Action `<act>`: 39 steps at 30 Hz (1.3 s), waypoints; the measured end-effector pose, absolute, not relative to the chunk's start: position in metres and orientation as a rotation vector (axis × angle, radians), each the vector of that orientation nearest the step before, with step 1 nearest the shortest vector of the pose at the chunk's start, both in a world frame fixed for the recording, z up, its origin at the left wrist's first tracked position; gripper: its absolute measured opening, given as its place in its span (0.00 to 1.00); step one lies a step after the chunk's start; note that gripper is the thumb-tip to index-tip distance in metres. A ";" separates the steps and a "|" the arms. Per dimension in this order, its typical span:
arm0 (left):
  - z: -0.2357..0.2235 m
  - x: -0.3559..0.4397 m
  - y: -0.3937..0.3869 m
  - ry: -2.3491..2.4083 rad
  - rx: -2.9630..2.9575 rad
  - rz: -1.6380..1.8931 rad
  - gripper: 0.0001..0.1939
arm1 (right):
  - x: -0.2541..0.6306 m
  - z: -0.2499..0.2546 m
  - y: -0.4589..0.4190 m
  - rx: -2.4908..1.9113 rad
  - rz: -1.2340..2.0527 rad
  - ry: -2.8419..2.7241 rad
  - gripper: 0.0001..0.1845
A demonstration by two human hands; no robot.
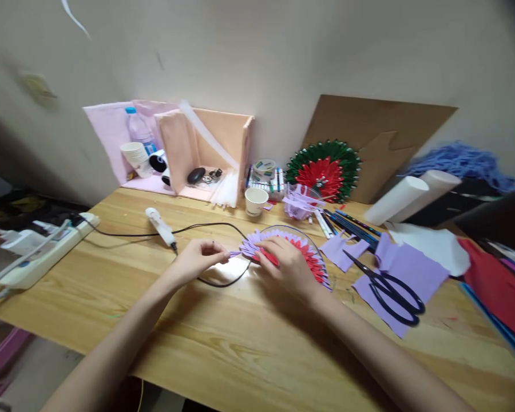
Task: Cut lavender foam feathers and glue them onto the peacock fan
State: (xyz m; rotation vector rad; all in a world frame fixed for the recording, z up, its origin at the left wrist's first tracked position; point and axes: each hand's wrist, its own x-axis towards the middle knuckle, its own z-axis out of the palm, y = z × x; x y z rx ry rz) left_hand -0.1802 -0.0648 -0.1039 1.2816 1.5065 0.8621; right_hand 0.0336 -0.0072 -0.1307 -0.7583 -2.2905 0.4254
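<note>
A round red and purple paper flower (pixel 309 258) lies on the wooden table, its purple strips around a red middle. My right hand (pixel 285 266) rests on its left part with fingers bent over the petals. Just left of the flower, my left hand (pixel 203 258) pinches a thin purple paper strip (pixel 235 254) between thumb and finger. Black scissors (pixel 390 289) lie on purple paper (pixel 416 274) to the right. A white glue gun (pixel 159 228) lies at the left, its black cord running around toward the flower.
A paper cup (pixel 256 201) and a bowl of purple strips (pixel 302 200) stand behind the flower. A green and red flower (pixel 324 171) leans on cardboard (pixel 369 126). At the left edge lies a power strip (pixel 47 252). White rolls (pixel 397 200) and red paper (pixel 498 280) sit at the right.
</note>
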 end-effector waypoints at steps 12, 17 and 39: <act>-0.107 -0.305 -0.125 1.321 1.219 0.626 0.10 | -0.166 -0.154 0.003 -0.859 0.912 -2.333 0.28; -0.123 -0.331 -0.132 1.563 0.945 1.104 0.12 | -0.218 -0.157 -0.012 -0.950 0.755 -2.385 0.18; -0.149 -0.334 -0.118 2.019 0.858 1.467 0.18 | -0.144 -0.170 -0.031 -0.711 1.432 -2.025 0.14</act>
